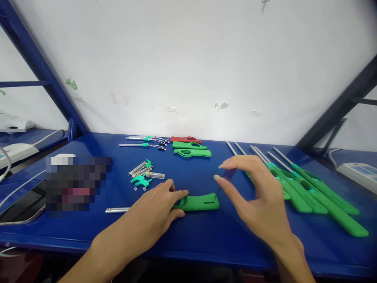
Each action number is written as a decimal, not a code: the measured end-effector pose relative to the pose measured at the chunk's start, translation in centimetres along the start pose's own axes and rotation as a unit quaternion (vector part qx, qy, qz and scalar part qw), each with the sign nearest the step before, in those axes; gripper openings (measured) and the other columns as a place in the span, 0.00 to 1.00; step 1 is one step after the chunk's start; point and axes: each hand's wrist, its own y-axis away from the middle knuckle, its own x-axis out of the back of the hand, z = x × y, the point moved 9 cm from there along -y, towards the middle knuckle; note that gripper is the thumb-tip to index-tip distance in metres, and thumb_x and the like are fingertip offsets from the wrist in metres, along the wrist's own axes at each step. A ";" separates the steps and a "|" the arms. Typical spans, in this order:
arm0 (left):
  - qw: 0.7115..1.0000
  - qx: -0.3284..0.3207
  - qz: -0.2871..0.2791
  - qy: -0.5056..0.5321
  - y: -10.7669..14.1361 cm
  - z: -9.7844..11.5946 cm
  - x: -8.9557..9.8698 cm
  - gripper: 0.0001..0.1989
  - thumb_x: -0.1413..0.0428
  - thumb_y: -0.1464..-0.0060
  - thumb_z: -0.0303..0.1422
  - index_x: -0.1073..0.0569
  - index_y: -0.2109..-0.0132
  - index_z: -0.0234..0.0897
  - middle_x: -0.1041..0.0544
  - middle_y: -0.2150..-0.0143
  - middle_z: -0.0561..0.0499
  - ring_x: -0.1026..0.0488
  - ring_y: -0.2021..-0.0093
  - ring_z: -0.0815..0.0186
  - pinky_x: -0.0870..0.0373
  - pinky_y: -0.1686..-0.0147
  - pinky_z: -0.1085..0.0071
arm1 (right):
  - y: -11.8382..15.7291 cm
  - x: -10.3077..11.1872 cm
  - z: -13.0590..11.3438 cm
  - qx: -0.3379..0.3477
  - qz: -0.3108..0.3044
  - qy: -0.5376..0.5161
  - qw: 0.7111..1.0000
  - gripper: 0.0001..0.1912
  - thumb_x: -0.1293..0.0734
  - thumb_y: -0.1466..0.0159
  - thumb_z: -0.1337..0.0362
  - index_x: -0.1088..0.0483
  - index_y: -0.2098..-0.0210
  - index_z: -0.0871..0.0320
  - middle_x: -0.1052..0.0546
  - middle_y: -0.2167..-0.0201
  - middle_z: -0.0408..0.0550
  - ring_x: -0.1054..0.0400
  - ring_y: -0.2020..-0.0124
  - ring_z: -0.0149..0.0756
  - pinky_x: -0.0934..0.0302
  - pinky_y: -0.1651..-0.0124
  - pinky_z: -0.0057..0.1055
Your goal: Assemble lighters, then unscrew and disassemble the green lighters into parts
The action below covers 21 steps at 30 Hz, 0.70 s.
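A green lighter (203, 202) with a silver metal tube lies flat on the blue table, its tube pointing left. My left hand (159, 206) grips it around the trigger opening, fingers above and thumb below. Above and to the right, my right hand (250, 188) pinches the dark, see-through handle of a small screwdriver (228, 174) between thumb and finger. Its thin shaft slants down to the right end of the green handle, near a narrow slot. Whether the tip sits in a hole is too small to tell.
Several finished-looking green lighters (306, 188) lie at the right. Clear tanks (144, 171) and teal triggers (141, 181) are left of centre. Metal tubes with wires (138, 145), green shells (193, 152) and a red shell (185, 139) lie behind. A phone (25, 202) rests at the left.
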 end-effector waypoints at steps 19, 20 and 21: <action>1.000 -0.001 -0.007 -0.001 -0.2 -0.3 -0.1 0.23 0.42 0.28 0.35 0.26 0.30 0.50 0.25 0.44 0.45 0.21 0.48 0.52 0.25 0.48 0.55 | 0.7 -1.3 1.7 -0.058 -0.034 -0.078 0.995 0.14 0.30 0.25 0.65 0.29 0.42 0.46 0.20 0.53 0.44 0.22 0.55 0.37 0.24 0.49 0.38; 1.000 -0.002 -0.007 -0.002 -0.2 -0.3 -0.2 0.23 0.42 0.28 0.35 0.25 0.30 0.50 0.25 0.44 0.45 0.21 0.48 0.52 0.25 0.48 0.54 | 0.8 -1.4 1.8 -0.066 -0.041 -0.085 0.993 0.17 0.33 0.23 0.66 0.31 0.37 0.45 0.19 0.52 0.44 0.21 0.56 0.37 0.23 0.50 0.38; 1.000 -0.003 -0.007 -0.003 -0.2 -0.3 -0.2 0.22 0.42 0.28 0.35 0.25 0.30 0.49 0.25 0.44 0.45 0.21 0.48 0.52 0.25 0.47 0.54 | 0.8 -1.5 1.8 -0.074 -0.047 -0.088 0.992 0.20 0.36 0.22 0.66 0.34 0.33 0.45 0.19 0.51 0.45 0.21 0.56 0.36 0.23 0.50 0.37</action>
